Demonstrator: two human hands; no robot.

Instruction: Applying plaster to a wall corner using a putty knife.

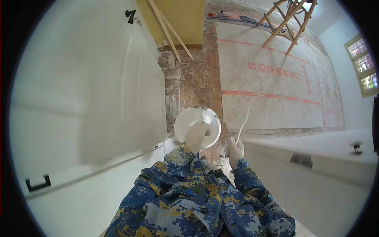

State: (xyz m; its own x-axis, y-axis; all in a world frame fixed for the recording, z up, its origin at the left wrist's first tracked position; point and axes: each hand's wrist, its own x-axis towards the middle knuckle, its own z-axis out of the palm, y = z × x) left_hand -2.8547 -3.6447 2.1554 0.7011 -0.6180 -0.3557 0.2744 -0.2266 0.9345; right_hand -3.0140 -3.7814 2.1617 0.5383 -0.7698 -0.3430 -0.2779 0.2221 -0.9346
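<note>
A white glove covers my left hand (pixel 197 134), which is held over a round white bucket (pixel 179 127) on the floor just ahead of me. Its fingers look curled, and a faint thin line runs up from them against the bucket; what they grip I cannot make out. To the right of the bucket, my gloved right hand (pixel 236 151) is closed around the lower end of a thin, slightly bent white strip (pixel 244 124). The strip points up and away from me, over the floor sheeting. Both my sleeves are blue and yellow camouflage.
A white door (pixel 118 91) stands at left; another white panel (pixel 308 177) lies at right. White sheeting (pixel 268 83) with red print covers part of the stained tile floor (pixel 193 75). Wooden poles (pixel 169 35) lean far ahead, and a wooden stepladder (pixel 290 25) stands far right.
</note>
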